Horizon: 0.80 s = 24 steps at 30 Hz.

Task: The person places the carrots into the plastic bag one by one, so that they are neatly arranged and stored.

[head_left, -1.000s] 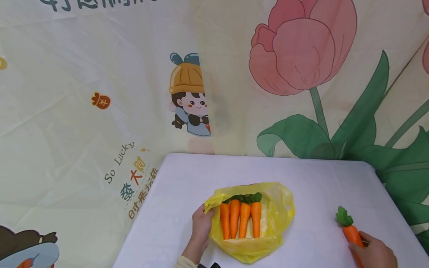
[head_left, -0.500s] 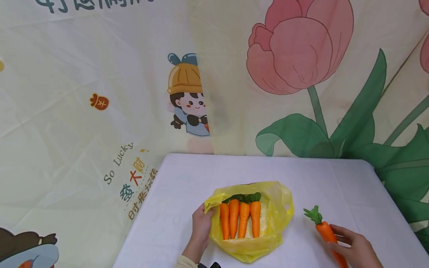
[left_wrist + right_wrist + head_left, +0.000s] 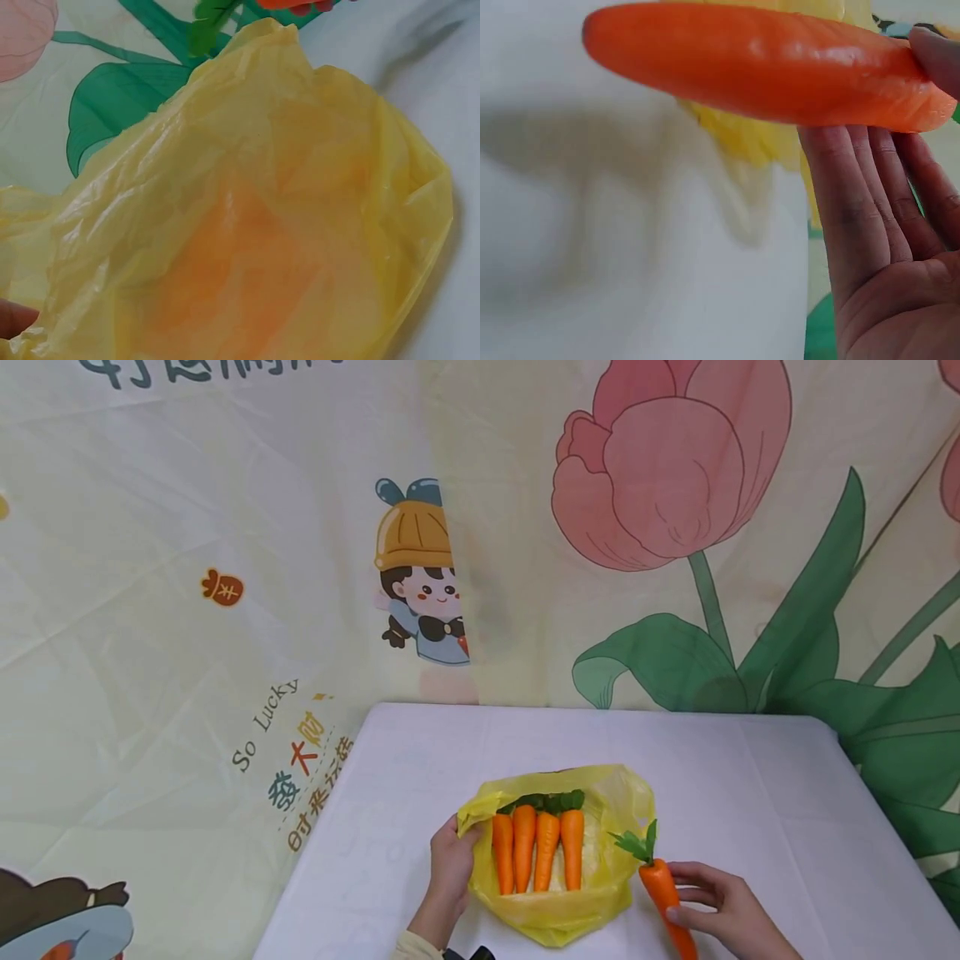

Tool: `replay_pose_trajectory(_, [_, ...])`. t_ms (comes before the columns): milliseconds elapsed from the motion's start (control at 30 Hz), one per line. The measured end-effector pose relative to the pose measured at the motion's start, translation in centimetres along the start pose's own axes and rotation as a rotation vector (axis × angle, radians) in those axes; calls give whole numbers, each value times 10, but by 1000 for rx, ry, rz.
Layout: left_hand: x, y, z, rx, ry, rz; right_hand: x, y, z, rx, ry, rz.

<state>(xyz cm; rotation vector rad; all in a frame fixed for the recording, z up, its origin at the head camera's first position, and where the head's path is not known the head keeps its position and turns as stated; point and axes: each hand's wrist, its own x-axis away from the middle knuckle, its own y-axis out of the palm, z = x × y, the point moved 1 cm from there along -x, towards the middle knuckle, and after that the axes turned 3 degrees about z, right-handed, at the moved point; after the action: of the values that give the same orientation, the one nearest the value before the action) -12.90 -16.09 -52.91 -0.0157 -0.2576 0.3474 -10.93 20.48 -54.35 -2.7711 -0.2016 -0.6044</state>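
A yellow plastic bag (image 3: 555, 914) lies with its mouth spread on the white table. Inside it several orange carrots (image 3: 547, 852) sit side by side, green tops toward the back. My left hand (image 3: 452, 868) grips the bag's left rim; in the left wrist view the raised bag wall (image 3: 247, 195) hides most of the contents, and only a fingertip shows. My right hand (image 3: 723, 902) pinches one more carrot (image 3: 663, 897) between thumb and fingers, its leafy top overlapping the bag's right edge in the head view. The right wrist view shows this carrot (image 3: 765, 64) held above the table, over its shadow.
The white table (image 3: 780, 793) reaches back to a printed cloth backdrop (image 3: 517, 568) with a big pink tulip and cartoon figures. A small black object (image 3: 482, 953) shows at the bottom edge, beside the left wrist.
My right hand has carried the carrot leftward from the table's right side to beside the bag. My left hand and the bag have stayed in place.
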Motion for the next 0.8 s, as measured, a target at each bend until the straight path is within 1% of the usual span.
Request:
replay_pose_trajectory(167, [-2, 1, 2, 2, -20, 7, 0, 18, -20, -67, -94, -118])
replay_pose_trajectory(333, [-1, 1, 4, 4, -36, 8, -5, 41, -44, -170, -126, -185])
replay_pose_trajectory(533, [-1, 1, 5, -1, -48, 10, -15, 66, -64, -329, -166, -252])
replay_pose_trajectory(667, [-2, 1, 4, -6, -50, 7, -22, 79, -76, -430, -169, -259])
replay_pose_trajectory(800, [-2, 1, 4, -7, -52, 3, -29, 87, -84, -521, -194, -225])
